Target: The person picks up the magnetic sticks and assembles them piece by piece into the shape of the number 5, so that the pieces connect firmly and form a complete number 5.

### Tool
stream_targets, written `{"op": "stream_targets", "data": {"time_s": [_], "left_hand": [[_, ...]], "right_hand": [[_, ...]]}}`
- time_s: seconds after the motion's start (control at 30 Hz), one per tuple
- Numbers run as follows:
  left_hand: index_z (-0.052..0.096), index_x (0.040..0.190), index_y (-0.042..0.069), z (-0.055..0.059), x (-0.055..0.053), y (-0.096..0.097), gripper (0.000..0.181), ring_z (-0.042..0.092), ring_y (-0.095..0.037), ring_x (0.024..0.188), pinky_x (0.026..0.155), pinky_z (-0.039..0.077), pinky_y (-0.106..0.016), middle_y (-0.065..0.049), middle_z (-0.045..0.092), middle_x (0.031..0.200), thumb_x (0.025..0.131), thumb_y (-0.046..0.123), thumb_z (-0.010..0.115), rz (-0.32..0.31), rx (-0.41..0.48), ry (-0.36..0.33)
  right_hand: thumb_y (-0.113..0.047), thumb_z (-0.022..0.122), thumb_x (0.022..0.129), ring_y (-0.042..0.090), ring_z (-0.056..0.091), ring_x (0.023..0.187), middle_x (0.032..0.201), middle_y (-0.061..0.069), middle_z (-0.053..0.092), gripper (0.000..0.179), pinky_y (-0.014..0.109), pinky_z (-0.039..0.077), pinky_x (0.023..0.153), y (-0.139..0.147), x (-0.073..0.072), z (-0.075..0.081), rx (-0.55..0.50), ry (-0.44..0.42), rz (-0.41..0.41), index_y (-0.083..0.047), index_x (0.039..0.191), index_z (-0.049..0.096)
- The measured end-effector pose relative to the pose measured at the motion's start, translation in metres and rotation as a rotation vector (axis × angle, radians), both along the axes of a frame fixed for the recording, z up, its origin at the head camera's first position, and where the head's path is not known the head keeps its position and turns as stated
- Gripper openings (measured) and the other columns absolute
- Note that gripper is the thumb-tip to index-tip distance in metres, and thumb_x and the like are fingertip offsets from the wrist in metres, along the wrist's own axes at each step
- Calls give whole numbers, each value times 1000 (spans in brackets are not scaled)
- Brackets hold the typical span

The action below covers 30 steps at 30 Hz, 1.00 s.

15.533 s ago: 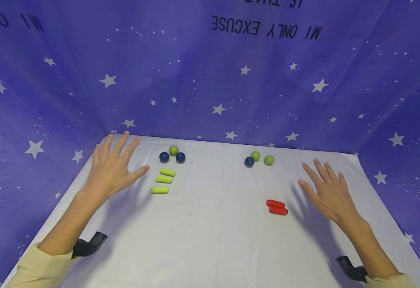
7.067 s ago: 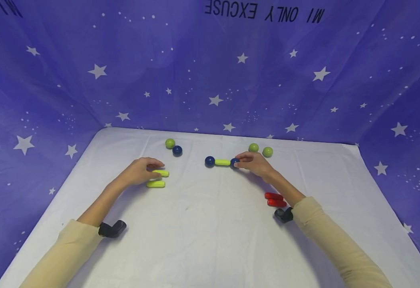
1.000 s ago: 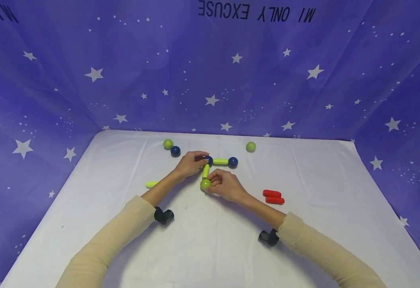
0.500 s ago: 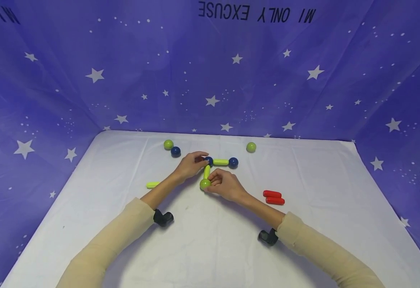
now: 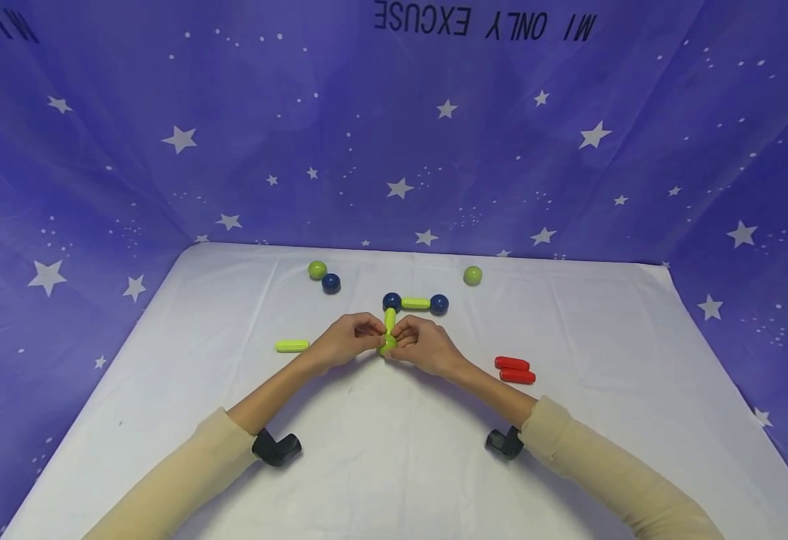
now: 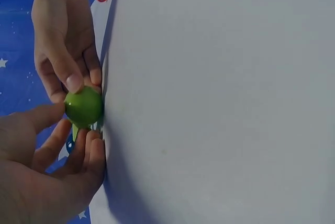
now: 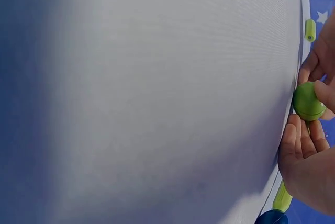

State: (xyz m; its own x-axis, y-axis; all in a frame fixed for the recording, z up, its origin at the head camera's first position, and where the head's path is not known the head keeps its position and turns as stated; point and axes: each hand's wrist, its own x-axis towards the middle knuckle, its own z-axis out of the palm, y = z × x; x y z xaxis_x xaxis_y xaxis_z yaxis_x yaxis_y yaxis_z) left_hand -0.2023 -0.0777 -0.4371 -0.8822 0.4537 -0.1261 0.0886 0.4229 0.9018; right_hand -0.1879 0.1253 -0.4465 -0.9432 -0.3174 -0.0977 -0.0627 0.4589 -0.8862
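In the head view both hands meet at a green ball at the near end of a yellow-green stick. My left hand pinches this ball from the left between thumb and fingers. From the right, my right hand grips the same ball with thumb and fingertips. The stick's far end meets a dark blue ball. From there a second yellow-green stick runs right to another blue ball. The left wrist view shows the green ball between both hands' fingertips.
One loose yellow-green stick lies beside the left forearm. Behind it are a green ball and a blue ball. Another green ball sits at the back right, and two red sticks lie near the right forearm.
My left hand has let go of the corner blue ball and come nearer, down to the green ball. The right hand stays on the green ball.
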Motion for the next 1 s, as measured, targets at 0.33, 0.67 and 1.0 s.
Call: {"op": "stream_targets", "data": {"time_s": [0.33,0.67,1.0], "left_hand": [[67,113,0,-1,6,0,25,63,-21,94,83,50,-34,-9,69,102,90,8,72,-38,45,12],[68,113,2,-3,6,-2,24,62,-20,93,82,49,-32,-5,68,101,90,7,71,-13,27,-2],[67,113,-1,-3,6,-2,25,62,-21,94,83,50,-31,-9,68,102,90,7,71,-39,60,15]], "right_hand": [[-2,80,82,15,68,88,94,5,72,29,27,55,77,12,-1,4,-31,-27,49,0,107,66],[-8,75,88,19,66,92,97,5,70,25,34,53,83,72,8,17,40,19,34,1,111,68],[-13,74,90,25,67,98,105,7,71,25,46,51,91,149,28,21,216,89,-106,-5,113,70]]}}
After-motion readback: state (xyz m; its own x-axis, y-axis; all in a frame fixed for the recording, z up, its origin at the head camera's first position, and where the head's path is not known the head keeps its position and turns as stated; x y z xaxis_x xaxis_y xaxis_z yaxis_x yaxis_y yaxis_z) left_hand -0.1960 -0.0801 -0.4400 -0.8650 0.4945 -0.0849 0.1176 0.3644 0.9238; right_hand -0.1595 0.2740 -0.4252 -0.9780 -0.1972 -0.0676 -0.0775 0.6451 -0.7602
